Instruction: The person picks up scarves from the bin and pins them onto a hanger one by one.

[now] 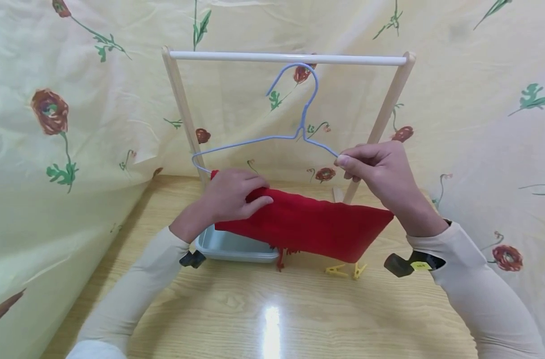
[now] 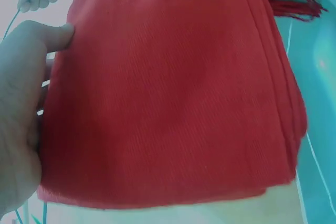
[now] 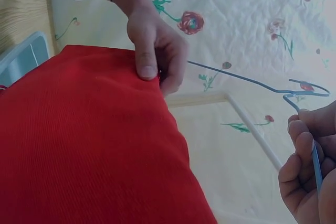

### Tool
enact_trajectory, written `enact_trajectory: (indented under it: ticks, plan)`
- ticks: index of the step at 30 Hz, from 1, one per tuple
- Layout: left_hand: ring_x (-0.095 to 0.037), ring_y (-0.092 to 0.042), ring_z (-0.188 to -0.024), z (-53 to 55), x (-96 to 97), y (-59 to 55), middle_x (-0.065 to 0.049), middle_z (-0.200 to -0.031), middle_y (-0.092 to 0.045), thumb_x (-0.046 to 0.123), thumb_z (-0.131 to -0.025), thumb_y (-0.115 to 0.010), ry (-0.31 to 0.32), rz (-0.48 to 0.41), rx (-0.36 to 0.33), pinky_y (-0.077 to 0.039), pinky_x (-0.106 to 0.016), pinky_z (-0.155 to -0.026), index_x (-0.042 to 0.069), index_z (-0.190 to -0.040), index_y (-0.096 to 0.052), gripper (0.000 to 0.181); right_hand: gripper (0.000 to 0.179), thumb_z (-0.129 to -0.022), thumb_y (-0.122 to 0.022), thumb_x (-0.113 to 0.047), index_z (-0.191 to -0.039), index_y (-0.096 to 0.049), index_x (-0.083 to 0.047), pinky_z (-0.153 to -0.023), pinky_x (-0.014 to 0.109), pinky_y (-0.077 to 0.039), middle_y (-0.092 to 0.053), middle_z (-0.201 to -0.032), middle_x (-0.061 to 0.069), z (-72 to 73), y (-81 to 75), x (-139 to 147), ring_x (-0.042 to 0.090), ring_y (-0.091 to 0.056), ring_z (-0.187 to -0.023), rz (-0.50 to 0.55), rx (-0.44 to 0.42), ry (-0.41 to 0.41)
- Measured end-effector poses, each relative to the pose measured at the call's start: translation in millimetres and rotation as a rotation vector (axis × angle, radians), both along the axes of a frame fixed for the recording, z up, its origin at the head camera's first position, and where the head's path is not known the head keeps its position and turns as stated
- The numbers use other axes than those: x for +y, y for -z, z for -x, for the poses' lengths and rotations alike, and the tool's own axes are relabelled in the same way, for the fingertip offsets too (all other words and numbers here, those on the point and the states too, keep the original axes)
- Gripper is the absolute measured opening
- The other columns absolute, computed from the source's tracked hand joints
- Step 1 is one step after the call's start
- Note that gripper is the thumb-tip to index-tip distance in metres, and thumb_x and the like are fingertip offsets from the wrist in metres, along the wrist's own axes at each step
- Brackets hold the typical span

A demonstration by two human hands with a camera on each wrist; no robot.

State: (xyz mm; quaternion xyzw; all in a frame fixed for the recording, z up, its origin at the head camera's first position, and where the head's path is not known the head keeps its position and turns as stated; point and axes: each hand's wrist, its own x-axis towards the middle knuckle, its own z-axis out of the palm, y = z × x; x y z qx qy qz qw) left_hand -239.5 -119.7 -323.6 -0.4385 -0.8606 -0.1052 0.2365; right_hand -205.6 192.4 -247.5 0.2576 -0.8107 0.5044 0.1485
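Pinching the wire of the blue hanger (image 1: 272,137), the right hand (image 1: 380,169) sits at about 3 o'clock from the middle of the head view, thumb and fingertips together on the sloping shoulder. The left hand (image 1: 234,194), at 8 o'clock and closer in, grips the folded red cloth (image 1: 312,222) by its upper edge, thumb on the near face and fingers round behind. The cloth spreads just below the centre, from the left hand out towards 4 o'clock. Between 12 and 1 o'clock the hook (image 1: 316,85) points up, in front of the rack (image 1: 385,112).

The step in hand looks like fitting cloth to hanger. Whether the cloth lies over the lower wire cannot be told; that part is hidden. Doing this well probably calls for a firm right pinch, so the hanger does not twist, while the left draws the edge along with its layers together. The loose corner droops between 4 and 5 o'clock, so a slanted drape seems the main risk; level both ends before letting go. Red fringe (image 1: 280,262) dangles at 6 o'clock near the rim of the tub (image 1: 241,258) and could snag, so lift a little. Two yellow pegs (image 1: 330,270) lie near 5 o'clock.
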Motion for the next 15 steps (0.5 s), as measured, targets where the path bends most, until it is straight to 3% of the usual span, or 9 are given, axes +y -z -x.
enact_trajectory:
  ticks: [8, 15]
  plan:
    - [-0.014, -0.063, -0.069, 3.6, -7.4, 7.5, 0.000, -0.086, -0.069, 0.033, -0.084, -0.085, 0.083, -0.090, 0.127, -0.053, -0.027, -0.063, 0.011, -0.096, -0.071, 0.029, 0.011, -0.094, -0.072, -0.003, -0.100, -0.079, 0.003, -0.064, 0.020, -0.054, -0.072, -0.077, -0.007, -0.8, -0.6, 0.2, 0.016, -0.064, -0.067, -0.009, -0.004, -0.001]
    - [-0.014, -0.066, -0.070, 0.9, -7.9, 10.2, -0.001, -0.089, -0.070, 0.040, -0.081, -0.087, 0.063, -0.107, 0.128, -0.054, -0.025, -0.062, 0.011, -0.096, -0.071, 0.037, 0.010, -0.094, -0.072, -0.003, -0.099, -0.081, -0.002, -0.063, 0.020, -0.054, -0.072, -0.076, -0.007, -0.3, -0.1, 0.3, 0.014, -0.063, -0.067, -0.020, 0.004, -0.008]
